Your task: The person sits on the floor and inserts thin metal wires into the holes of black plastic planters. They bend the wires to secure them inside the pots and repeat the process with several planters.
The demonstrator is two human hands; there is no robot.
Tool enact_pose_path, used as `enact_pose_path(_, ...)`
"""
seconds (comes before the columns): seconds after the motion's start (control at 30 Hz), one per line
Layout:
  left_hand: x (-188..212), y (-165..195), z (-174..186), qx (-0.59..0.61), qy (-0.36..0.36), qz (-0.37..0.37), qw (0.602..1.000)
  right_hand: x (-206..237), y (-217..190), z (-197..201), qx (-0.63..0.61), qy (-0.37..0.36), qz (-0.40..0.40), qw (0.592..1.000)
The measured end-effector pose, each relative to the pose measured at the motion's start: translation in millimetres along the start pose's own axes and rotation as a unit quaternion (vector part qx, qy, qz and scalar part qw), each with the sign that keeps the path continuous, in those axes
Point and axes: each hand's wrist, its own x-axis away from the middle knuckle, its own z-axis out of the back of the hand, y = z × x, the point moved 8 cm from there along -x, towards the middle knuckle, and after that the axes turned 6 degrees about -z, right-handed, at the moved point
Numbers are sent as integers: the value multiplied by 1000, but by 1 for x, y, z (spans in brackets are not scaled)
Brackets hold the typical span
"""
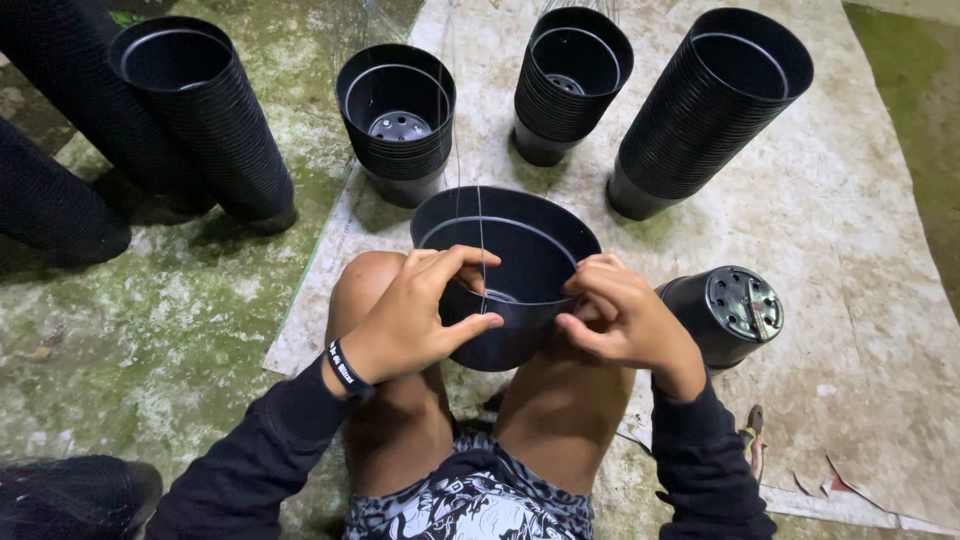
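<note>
A black plastic pot (520,250) rests between my bare knees, its mouth tilted up toward me. My left hand (415,315) grips its near rim at the left, thumb on the outer wall and fingers curled over the edge. My right hand (620,320) pinches the rim at the right. Thin wires (480,215) run from above down into the pot, close to my left fingers.
Stacks of black pots stand around: tall ones at the far left (205,120), shorter stacks behind the held pot (398,120) (570,80), a leaning tall stack (705,105) at the right. One pot (725,315) lies on its side by my right wrist. A worn sheet (870,300) covers the mossy concrete.
</note>
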Motion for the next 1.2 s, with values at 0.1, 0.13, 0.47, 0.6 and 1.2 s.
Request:
enact_pose_path(0.1, 0, 4, 0, -3, -18, -2, 1000, -10, -25, -8, 68, -7, 34, 997)
enact_pose_path(0.13, -1, 4, 0, 3, -23, -4, 1000, -13, -35, -13, 95, -6, 54, 994)
enact_pose_path(0.47, -4, 2, 0, 103, -35, -10, 994, -20, -55, -30, 79, -24, 20, 996)
enact_pose_path(0.6, -7, -5, 0, 98, -28, -6, 995, -19, -55, -29, 66, -15, 35, 997)
enact_pose_path(1.2, -11, -10, -1, 124, -64, -9, 990, -22, -60, -34, 78, -6, 31, 996)
